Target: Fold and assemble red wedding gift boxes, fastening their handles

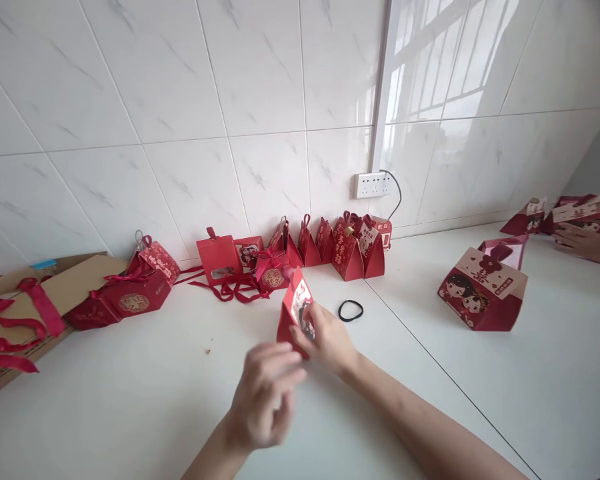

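A small red triangular gift box (286, 325) with a printed pale panel stands in front of me on the white table. My right hand (330, 339) grips its right side, thumb low and fingers on the printed face, hiding part of the picture. Just nearer to me, my left hand (267, 393) hovers with loosely curved fingers, thumb apart, nothing in it; motion blurs it slightly. Beyond the held box, a red box with a ribbon bow (273, 270) sits near loose red ribbon (230, 290). A black hair tie (351, 311) lies right of my right hand.
Several red gift boxes (350, 257) line the tiled wall. At left lies a cardboard box (80, 280) with red ribbons, beside a dark red box (140, 297). A larger printed box (483, 290) stands right. Another person's hand (587, 243) touches boxes at far right.
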`<state>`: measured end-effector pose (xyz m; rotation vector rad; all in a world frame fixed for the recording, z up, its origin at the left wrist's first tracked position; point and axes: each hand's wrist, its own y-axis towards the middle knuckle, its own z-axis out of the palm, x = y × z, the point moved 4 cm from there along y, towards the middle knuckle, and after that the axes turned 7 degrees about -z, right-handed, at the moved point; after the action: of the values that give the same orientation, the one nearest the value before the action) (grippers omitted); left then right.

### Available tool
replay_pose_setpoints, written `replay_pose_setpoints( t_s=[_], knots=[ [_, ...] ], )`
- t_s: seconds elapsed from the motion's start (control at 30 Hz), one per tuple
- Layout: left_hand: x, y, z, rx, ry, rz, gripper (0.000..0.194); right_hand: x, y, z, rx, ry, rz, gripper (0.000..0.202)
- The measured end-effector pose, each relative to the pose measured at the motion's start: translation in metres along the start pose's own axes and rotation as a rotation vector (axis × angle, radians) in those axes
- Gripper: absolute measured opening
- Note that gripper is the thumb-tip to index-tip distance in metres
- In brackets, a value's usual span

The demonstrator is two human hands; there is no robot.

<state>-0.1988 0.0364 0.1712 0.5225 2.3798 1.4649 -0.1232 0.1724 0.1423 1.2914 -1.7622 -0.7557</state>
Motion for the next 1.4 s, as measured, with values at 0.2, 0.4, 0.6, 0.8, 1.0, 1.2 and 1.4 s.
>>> replay_pose_setpoints(
  t_s=[0.2, 0.4, 0.6, 0.8, 1.0, 1.2, 1.4],
  knots=[
    [0.057, -0.021, 0.0, -0.032, -0.01, -0.551, 0.031, 0.008, -0.002, 0.0, 0.097, 0.077, -0.153, 0.019],
    [0.042, -0.015, 0.014, 0.171, -0.634, -0.793, 0.06, 0.056, -0.006, -0.015, 0.041, 0.286, -0.527, 0.011],
    [0.048, -0.007, 0.002, 0.142, -0.596, -0.972, 0.021, 0.04, 0.006, -0.039, -0.165, 0.091, -0.399, 0.019],
    [0.05, 0.005, -0.009, 0.206, -0.7, -0.935, 0.017, 0.044, 0.01, -0.034, -0.061, 0.173, -0.339, 0.03],
    [0.041, 0.021, -0.031, 0.069, -0.518, -0.837, 0.013, 0.063, 0.004, -0.027, -0.044, 0.206, -0.358, 0.028],
    [0.037, 0.02, -0.027, 0.007, -0.559, -0.767, 0.008, 0.06, 0.003, -0.026, -0.047, 0.207, -0.324, 0.019],
    [0.032, 0.021, -0.027, -0.031, -0.504, -0.652, 0.014, 0.061, 0.003, -0.026, -0.015, 0.137, -0.388, 0.038]
  ],
)
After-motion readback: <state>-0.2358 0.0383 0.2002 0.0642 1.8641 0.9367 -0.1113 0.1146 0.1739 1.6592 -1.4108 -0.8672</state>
